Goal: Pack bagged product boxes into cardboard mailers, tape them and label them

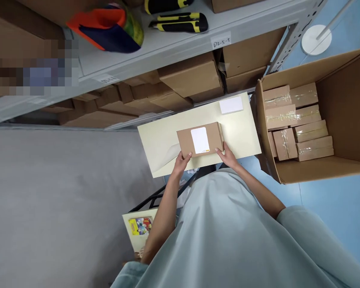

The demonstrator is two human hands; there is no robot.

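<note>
A brown cardboard box (pixel 184 142) with a white label (pixel 200 140) on its top face is held between my two hands, over a pale yellow table (pixel 240 138). My left hand (pixel 182 163) grips its near left corner, thumb on the top edge. At the near right corner my right hand (pixel 227 155) holds it the same way. The fingers underneath are hidden. Beside the box's left end, a curled piece of pale paper (pixel 167 157) lies on the table. A stack of white labels or paper (pixel 231 105) rests at the table's far right corner.
To the right stands a large open carton (pixel 345 94) containing several small taped boxes (pixel 313 130). Ahead, a grey shelf (pixel 180 42) carries box cutters (pixel 181 23) and an orange and blue item (pixel 105 30); cardboard boxes (pixel 192 74) fill its lower level. A grey wall (pixel 57 200) is at left.
</note>
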